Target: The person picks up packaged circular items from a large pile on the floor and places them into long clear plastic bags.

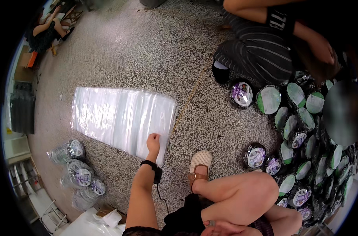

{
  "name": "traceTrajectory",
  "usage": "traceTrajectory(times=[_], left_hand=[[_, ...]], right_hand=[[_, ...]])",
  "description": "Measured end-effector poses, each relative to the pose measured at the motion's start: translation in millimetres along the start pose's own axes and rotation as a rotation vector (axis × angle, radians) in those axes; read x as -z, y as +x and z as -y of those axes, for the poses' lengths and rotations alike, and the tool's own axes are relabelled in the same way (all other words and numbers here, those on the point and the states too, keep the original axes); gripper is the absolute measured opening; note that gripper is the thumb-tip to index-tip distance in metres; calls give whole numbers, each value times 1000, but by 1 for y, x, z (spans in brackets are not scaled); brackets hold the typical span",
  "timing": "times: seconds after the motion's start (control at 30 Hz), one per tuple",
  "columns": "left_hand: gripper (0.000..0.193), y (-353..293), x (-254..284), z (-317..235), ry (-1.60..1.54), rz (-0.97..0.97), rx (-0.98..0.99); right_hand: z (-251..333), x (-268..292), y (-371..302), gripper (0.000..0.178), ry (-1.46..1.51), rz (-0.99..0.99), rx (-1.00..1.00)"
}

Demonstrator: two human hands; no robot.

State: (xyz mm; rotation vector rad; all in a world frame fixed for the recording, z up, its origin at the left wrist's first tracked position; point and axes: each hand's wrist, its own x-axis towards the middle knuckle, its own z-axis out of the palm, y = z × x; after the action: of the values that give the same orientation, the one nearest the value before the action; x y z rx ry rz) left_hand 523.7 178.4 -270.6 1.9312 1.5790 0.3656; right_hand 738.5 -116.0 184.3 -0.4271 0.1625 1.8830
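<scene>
Knees [261, 190] bent, the left hand [154, 143] curls over plastic sheets [120, 116].

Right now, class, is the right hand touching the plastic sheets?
Apart. The head view shows the right hand at the lower edge, with floor and black cloth between it and the plastic sheets.

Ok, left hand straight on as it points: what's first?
Likely the clear plastic sheets, which the left hand overlaps in view; depth is unclear, so it may already be touching them.
</scene>
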Motion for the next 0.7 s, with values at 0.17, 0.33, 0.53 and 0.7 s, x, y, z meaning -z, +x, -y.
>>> traceTrajectory(times=[0.17, 0.33, 0.53, 0.7], left_hand=[[20, 42, 30, -26, -360, -85, 528], [20, -24, 74, -313, -1310, 580, 253], [18, -296, 191, -486, -1229, 1305, -192], [17, -336, 198, -487, -1314, 1430, 224]], right_hand=[[-37, -1, -33, 67, -64, -63, 49], [-65, 10, -77, 63, -279, -381, 645], [-49, -25, -120, 31, -602, -940, 1506], [-82, -16, -211, 18, 234, -496, 1552]])
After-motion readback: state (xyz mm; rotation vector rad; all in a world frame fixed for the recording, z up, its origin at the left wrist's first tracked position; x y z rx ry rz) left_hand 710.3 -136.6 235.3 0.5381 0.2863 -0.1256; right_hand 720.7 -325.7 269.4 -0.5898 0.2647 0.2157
